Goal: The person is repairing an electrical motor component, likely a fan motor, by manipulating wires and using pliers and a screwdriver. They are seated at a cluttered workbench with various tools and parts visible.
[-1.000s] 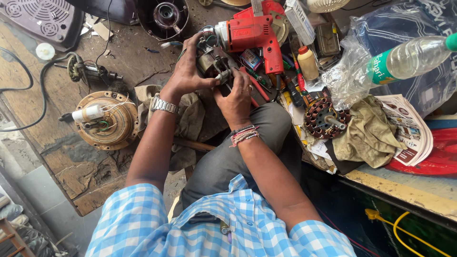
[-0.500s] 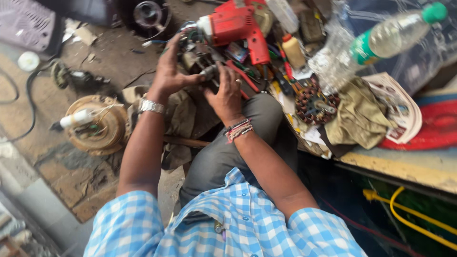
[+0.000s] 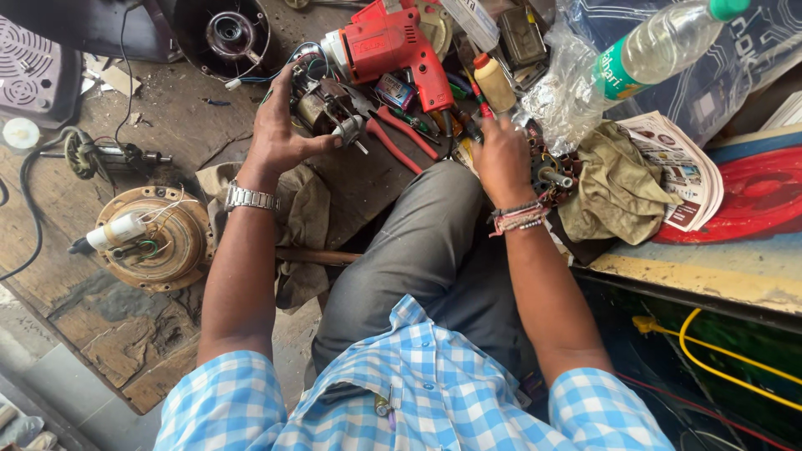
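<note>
Left hand (image 3: 280, 138) clamped around small motor (image 3: 326, 107) on the bench beside red drill (image 3: 393, 46). Right hand (image 3: 501, 159) open, fingers spread over tool clutter, holding nothing. Judgement: keep motor braced steady while the free hand picks among the tools

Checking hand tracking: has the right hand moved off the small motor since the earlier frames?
Yes. The right hand has left the small motor, which the left hand grips, and swung right, past the red drill handle toward the copper-wound stator.
</note>
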Action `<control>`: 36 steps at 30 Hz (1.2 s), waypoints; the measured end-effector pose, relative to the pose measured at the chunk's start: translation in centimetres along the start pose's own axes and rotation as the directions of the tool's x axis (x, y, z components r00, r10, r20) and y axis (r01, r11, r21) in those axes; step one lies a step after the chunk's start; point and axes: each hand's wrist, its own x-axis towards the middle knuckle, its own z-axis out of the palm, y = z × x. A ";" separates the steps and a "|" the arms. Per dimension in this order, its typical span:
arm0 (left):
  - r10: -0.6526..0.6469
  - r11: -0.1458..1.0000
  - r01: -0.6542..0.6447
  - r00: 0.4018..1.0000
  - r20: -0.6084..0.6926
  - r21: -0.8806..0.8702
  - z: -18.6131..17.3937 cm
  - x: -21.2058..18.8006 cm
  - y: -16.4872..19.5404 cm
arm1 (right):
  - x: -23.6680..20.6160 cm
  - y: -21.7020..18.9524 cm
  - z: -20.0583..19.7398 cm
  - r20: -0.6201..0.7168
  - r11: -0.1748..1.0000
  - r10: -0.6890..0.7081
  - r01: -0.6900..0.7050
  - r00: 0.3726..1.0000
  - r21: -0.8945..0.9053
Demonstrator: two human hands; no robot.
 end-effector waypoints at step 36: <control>-0.038 0.999 0.038 0.999 -0.005 0.015 1.1 1.2 -0.5 | -5.9 -10.9 -3.0 0.385 0.183 0.255 -0.435 0.887 0.882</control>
